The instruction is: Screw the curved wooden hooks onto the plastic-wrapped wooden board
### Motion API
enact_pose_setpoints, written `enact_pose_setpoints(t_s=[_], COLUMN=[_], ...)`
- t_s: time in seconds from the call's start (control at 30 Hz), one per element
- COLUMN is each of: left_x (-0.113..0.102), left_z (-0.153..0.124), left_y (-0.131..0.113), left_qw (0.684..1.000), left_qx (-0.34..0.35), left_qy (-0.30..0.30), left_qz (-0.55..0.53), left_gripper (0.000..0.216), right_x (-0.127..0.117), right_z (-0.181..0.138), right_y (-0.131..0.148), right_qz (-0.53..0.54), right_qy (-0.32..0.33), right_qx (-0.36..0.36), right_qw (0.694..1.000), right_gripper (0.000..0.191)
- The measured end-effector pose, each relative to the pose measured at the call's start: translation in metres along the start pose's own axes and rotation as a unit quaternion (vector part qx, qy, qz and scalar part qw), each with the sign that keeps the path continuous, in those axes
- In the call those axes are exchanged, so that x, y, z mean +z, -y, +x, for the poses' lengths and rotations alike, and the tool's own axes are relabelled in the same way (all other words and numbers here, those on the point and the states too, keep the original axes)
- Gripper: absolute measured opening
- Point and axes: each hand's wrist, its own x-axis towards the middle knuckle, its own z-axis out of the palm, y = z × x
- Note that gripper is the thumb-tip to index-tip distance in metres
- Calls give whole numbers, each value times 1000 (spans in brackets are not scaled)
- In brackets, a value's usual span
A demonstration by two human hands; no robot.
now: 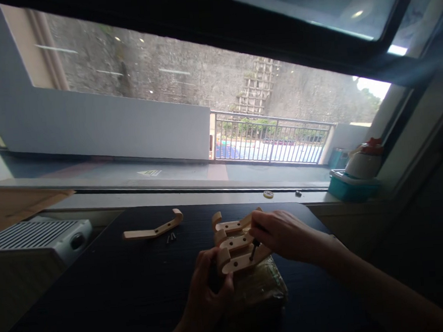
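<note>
A wooden rack piece with three curved light-wood hooks (232,243) stands on the dark table (112,290) in front of me. My left hand (209,288) is closed around its near left end. My right hand (285,235) is pinched on a small dark tool (253,251) whose tip touches the nearest hook. Under the hooks lies a clear plastic-wrapped packet (262,287). A separate curved wooden hook (153,229) lies flat further left, with small dark screws (171,237) beside it.
A white ribbed appliance (37,239) sits left of the table, with cardboard (7,203) behind it. On the window sill are a teal box with a white object (355,179), a small round roll (268,194) and a tiny dark item (298,193). Large window ahead.
</note>
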Motion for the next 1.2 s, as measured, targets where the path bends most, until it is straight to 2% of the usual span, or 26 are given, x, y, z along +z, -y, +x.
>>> enact_pose_setpoints(t_s=[0.1,0.17,0.37,0.5,0.67,0.83,1.03,1.2], left_x=[0,-1,-2,-2,-3,-3,-3,-3], left_z=[1,1,2,1,1,1,0,0], left_y=[-3,-5,-8,-9,-7,-6,-6,-9], left_qw=[1000,1000,999,999,999,999,999,999], left_qx=[-14,-21,-30,-32,-35,-36,-40,-47], left_qy=[0,0,-14,-13,1,3,5,3], left_qz=[-10,-9,-9,-14,-19,-15,-14,-4], left_gripper=[33,33,33,32,32,34,37,37], right_x=[1,-4,-25,-21,-1,3,-20,-17], right_z=[0,0,-4,-4,-6,-5,-5,-3], right_y=[6,9,4,-3,-3,1,0,-5], right_qz=[-24,-36,-29,29,61,11,-23,25], right_qy=[-11,-4,18,22,-6,-25,-4,15], right_qx=[46,50,-12,-38,40,86,-5,-28], right_qw=[999,998,999,999,997,996,1000,999], right_gripper=[24,25,18,17,18,25,18,20])
